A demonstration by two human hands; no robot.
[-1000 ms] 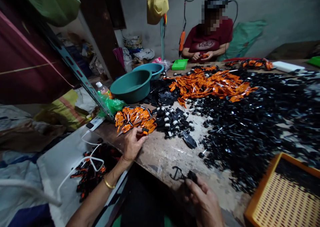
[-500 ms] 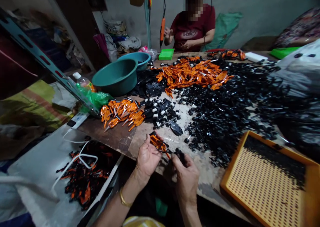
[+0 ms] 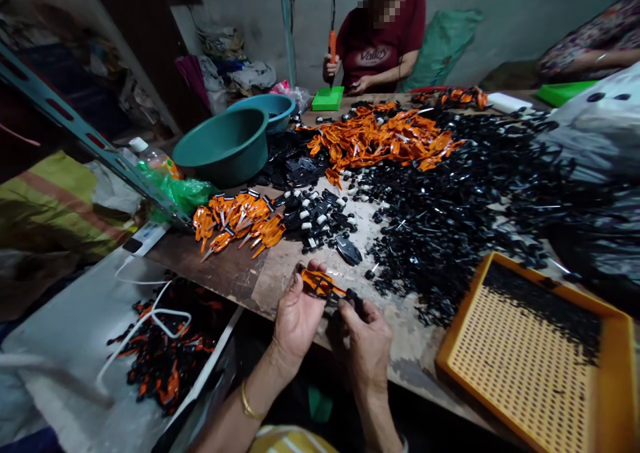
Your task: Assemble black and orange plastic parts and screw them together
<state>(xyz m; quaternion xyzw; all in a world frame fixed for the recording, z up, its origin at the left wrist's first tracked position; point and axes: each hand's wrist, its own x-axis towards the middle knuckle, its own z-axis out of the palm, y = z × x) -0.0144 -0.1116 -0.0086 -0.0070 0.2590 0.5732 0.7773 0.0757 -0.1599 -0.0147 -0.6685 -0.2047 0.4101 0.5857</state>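
Observation:
An orange and black plastic piece [image 3: 319, 284] lies across the fingers of my left hand [image 3: 299, 316], its thumb against the piece's left end. My right hand [image 3: 367, 336] pinches the piece's right end, where a black part [image 3: 354, 300] shows above the fingers. Just beyond my hands, a dark oval part [image 3: 349, 250] rests on the table [image 3: 280, 266]. Behind it are black parts with white blocks [image 3: 320, 220], and to their left a small pile of orange pieces [image 3: 240, 220].
A yellow perforated tray [image 3: 520, 360] sits at the right, beside a wide heap of black parts [image 3: 440, 226]. Further back are an orange heap [image 3: 380, 136] and a green basin [image 3: 223, 146]. Across the table a person [image 3: 383, 46] holds an orange tool [image 3: 333, 48] over a green tray [image 3: 327, 98].
The piece in my hands has turned to lie flatter. The person opposite has taken hold of the hanging tool and brought it down to the green tray. The whole view has shifted slightly.

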